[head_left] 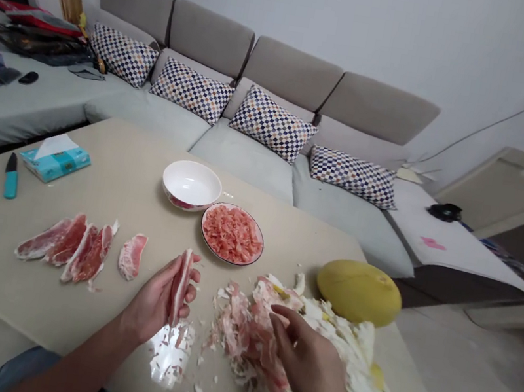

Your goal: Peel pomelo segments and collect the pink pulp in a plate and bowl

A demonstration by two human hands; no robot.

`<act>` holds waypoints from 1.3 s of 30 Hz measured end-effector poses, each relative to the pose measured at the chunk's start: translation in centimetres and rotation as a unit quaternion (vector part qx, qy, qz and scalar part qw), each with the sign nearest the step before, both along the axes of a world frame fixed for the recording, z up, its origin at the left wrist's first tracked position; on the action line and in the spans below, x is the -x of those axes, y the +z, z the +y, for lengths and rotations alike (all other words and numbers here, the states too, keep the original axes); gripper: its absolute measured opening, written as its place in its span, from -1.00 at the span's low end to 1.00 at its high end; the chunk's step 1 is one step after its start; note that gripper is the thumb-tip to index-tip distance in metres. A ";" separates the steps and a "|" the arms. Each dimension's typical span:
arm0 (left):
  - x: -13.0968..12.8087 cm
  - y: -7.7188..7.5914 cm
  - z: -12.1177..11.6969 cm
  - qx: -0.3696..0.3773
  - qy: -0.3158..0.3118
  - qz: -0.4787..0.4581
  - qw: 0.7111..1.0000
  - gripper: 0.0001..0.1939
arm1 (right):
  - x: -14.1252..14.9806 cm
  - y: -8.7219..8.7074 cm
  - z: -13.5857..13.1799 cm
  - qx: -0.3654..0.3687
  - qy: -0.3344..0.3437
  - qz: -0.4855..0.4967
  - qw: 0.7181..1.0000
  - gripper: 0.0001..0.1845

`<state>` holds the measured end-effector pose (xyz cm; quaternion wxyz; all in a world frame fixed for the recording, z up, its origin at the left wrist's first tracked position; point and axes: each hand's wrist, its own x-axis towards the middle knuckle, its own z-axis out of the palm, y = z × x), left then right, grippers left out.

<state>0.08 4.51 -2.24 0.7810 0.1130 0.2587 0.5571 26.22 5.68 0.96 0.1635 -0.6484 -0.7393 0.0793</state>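
My left hand (157,295) is closed around a pomelo segment (181,286), held upright with its pale edge towards me. My right hand (308,362) hovers over a heap of pink membrane scraps (253,330), thumb and forefinger slightly apart, with nothing visible between them. Several pomelo segments (79,250) lie side by side at the left, and a single one (132,256) rests nearer my left hand. Beyond the hands, a dark-rimmed plate (205,240) holds a mound of loose pink pulp (232,233).
A white bowl (192,184) stands behind the plate. At the right, a whole yellow pomelo (359,292) sits beside white and yellow peel (363,371). A blue-handled knife (11,183) and a tissue pack (61,163) lie far left. Small scraps dot the table (121,333). A sofa (250,148) runs behind.
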 end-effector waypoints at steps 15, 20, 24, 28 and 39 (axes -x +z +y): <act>-1.3 -0.2 -0.4 -0.062 0.047 0.178 0.981 -0.68 | 11.6 2.4 1.5 0.003 0.213 0.316 0.925 -0.78; -1.2 -0.4 -0.6 -0.082 0.095 0.267 0.956 -0.59 | 11.5 3.0 2.0 0.074 0.210 0.346 0.912 -0.78; -1.1 -0.8 -0.8 -0.086 0.109 0.288 0.947 -0.54 | 11.5 2.7 2.1 0.097 0.204 0.369 0.902 -0.80; -1.1 -0.8 -0.9 -0.084 0.130 0.323 0.934 -0.52 | 11.4 2.7 2.3 0.106 0.210 0.362 0.902 -0.80; -1.4 -0.6 -1.6 -0.104 0.143 0.378 0.909 -0.57 | 11.4 3.3 1.1 0.008 0.199 0.295 0.935 -0.82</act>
